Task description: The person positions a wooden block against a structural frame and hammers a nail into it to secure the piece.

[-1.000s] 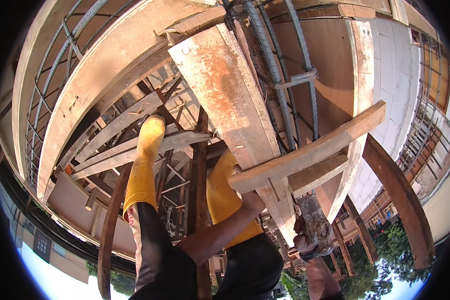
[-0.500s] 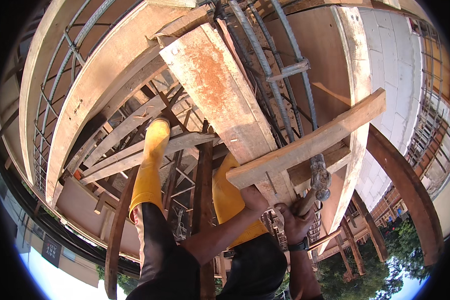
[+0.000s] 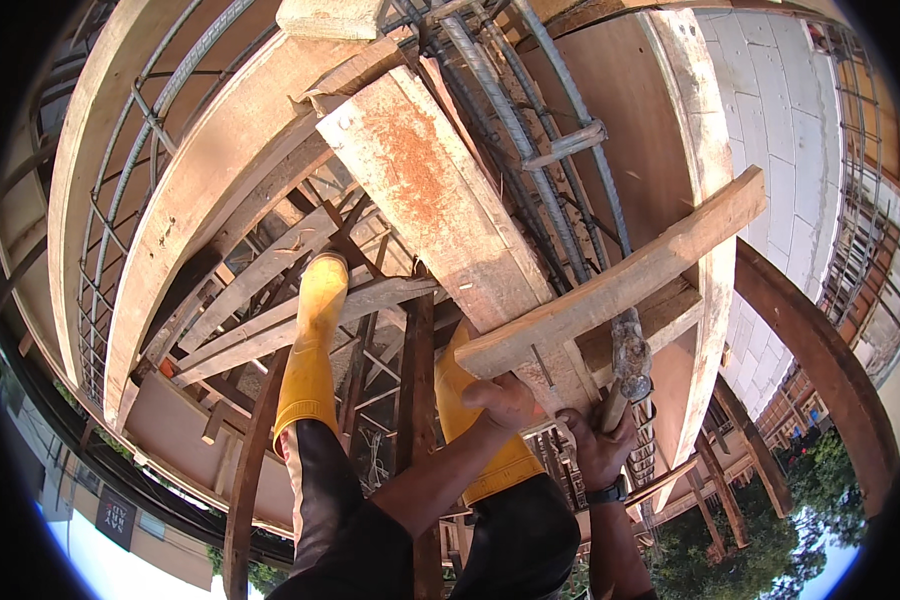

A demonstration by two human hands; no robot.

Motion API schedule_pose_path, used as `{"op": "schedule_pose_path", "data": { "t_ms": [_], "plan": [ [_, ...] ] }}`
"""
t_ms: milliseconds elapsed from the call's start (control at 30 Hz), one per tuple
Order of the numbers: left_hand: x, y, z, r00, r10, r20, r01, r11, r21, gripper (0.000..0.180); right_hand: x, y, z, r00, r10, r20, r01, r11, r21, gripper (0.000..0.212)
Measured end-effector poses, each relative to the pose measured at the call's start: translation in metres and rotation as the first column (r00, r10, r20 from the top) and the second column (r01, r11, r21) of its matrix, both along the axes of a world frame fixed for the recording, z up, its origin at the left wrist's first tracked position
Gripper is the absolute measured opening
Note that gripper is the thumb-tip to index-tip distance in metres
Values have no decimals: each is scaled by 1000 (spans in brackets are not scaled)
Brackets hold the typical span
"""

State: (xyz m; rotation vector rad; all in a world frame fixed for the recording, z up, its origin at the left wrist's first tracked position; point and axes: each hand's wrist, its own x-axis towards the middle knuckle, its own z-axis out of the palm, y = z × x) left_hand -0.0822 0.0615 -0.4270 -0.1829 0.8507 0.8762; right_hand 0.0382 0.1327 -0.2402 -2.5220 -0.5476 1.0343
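In my right hand point(image 3: 602, 447) is the wooden handle of a hammer point(image 3: 631, 365), my fingers wrapped round it. The worn metal head points away from me, close to the near edge of a cross batten point(image 3: 610, 275). That batten lies across a wide board point(image 3: 440, 210) dusted with reddish powder. A nail point(image 3: 543, 366) sticks out at the board, just on the near side of the batten. My left hand point(image 3: 507, 400) is at the board's left edge, below the batten's left end. Its fingers are largely hidden, so its grip is unclear.
Steel reinforcing bars point(image 3: 530, 150) run beside the board. Curved formwork panels point(image 3: 200, 170) rise on the left, and a pale block wall point(image 3: 770, 150) stands right. My yellow boots point(image 3: 310, 350) are among timber braces, with open gaps below. Dark curved timbers point(image 3: 820, 350) jut out right.
The view has shifted slightly. My left hand shows more fully beside the board now. The hammer stays in my right hand, its head still near the batten.
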Motion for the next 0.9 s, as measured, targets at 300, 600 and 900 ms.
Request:
{"op": "schedule_pose_path", "data": {
  "t_ms": [300, 600, 900],
  "plan": [
    [4, 23, 42, 949, 6, -315, 12, 998, 56, 125, 9, -35, 4, 997, 55, 45, -55, 998, 6, 39],
    [-28, -7, 9, 797, -86, -598, 179, 979, 98, 103, 141, 30, 120, 975, -220, -39, 223, 969, 106, 46],
    [-30, -19, -20, 695, -129, -707, 302, 945, 124, 83, 274, 153, 131, 797, -589, -133, 551, 799, -240, 44]
  ]
}}
